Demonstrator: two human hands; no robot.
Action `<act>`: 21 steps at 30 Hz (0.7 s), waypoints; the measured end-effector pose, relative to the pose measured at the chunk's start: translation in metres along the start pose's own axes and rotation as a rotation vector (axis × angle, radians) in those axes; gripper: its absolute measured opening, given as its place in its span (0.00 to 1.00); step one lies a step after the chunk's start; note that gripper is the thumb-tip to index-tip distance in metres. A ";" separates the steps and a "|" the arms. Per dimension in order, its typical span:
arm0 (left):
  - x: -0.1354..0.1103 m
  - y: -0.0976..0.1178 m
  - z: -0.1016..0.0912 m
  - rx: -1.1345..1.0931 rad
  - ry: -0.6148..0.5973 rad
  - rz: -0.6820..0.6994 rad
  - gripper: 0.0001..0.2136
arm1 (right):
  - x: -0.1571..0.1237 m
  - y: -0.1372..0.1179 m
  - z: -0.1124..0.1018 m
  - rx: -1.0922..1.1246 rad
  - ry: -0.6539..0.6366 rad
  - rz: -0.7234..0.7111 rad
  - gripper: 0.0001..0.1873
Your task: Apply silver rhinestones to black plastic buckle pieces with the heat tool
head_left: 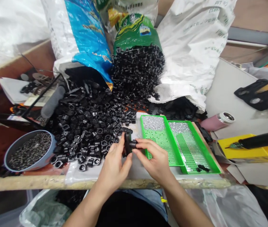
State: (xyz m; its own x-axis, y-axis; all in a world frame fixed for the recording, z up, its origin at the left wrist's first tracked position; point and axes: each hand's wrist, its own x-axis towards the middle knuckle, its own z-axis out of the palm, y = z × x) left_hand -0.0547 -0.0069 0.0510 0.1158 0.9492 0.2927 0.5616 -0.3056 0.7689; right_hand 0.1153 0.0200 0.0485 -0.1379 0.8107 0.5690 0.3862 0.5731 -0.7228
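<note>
In the middle, above the front of the table, my left hand [116, 159] is closed on a flat black plastic part [127, 143] that stands upright between thumb and fingers. My right hand [154, 156] pinches a small black cylindrical plastic piece [133, 144] against the flat part's right side. Whether the two pieces are joined I cannot tell. Left of my hands lies a heap of loose black round plastic parts [96, 123]. To the right of my right hand are two green trays [179, 154] filled partly with small shiny metal pieces.
A blue bowl [50, 151] of small metal pieces stands at left. Behind, black parts spill from a blue bag [88, 34] and a green bag [136, 34], beside a white sack [188, 44]. At right are a pink flask [215, 122], a yellow bin [266, 154] and a black powered screwdriver [263, 138].
</note>
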 end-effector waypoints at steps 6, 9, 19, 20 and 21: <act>0.002 0.004 -0.004 0.039 0.030 0.080 0.29 | 0.000 0.003 -0.007 0.091 0.005 0.129 0.14; 0.003 0.004 -0.002 0.032 0.039 0.068 0.28 | 0.000 0.004 -0.008 0.140 0.028 0.180 0.12; 0.006 0.013 0.008 -0.115 0.003 0.003 0.29 | -0.002 0.000 -0.010 -0.119 0.080 0.009 0.12; 0.007 0.014 0.010 -0.119 0.001 0.025 0.25 | -0.002 -0.003 -0.014 -0.183 0.049 -0.049 0.11; 0.008 0.014 0.012 -0.127 -0.010 0.038 0.21 | -0.002 -0.006 -0.020 -0.253 0.020 -0.102 0.10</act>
State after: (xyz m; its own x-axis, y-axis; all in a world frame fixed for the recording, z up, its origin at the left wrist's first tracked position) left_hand -0.0359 -0.0025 0.0574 0.1436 0.9371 0.3181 0.4484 -0.3481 0.8232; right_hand 0.1315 0.0127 0.0599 -0.1712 0.7462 0.6433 0.5872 0.6016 -0.5415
